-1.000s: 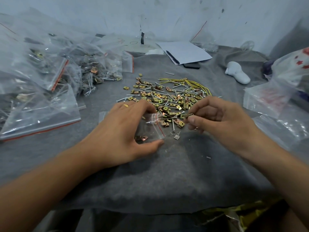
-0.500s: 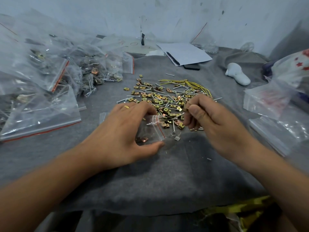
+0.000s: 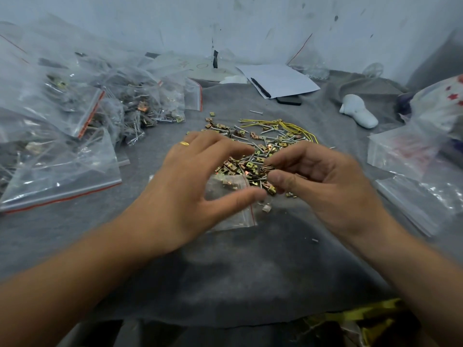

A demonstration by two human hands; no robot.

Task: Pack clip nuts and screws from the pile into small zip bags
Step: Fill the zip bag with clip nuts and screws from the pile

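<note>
I see my left hand point(image 3: 185, 186) holding one small zip bag point(image 3: 231, 204) open on the desk point(image 3: 225, 271), a few clip nuts inside. My right hand point(image 3: 323, 184) pinches one clip nut point(image 3: 267, 169) beside one pile point(image 3: 260, 146), uncountable.

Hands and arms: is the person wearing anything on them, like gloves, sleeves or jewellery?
No gloves: both hands are bare. The left hand has a plain gold ring on one finger. The right hand shows no ring or watch. Both forearms are bare as far as the picture shows; no sleeves appear.
</note>
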